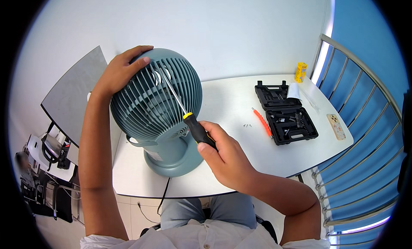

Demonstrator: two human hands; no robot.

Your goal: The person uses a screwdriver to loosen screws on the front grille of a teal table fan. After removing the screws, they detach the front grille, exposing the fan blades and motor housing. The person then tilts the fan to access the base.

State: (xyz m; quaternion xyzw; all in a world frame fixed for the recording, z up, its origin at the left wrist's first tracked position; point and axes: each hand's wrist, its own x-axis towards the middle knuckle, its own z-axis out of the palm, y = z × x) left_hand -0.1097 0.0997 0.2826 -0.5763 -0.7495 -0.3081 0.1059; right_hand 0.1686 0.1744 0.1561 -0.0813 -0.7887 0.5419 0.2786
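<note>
A grey-green fan with a round slatted housing stands on the white table, its round base near the front edge. My left hand rests on the upper left of the housing, fingers spread over its top. In my right hand is a screwdriver with a black and yellow handle. Its long metal shaft points up and away, and the tip goes in among the slats near the top of the fan. What the tip touches inside is hidden. A few small screws lie on the table to the right.
An open black tool case holds bits and sockets. Beside it lie an orange-red flexible shaft and a remote control. A yellow box stands at the back. A metal railing runs along the right; a cord hangs off the front edge.
</note>
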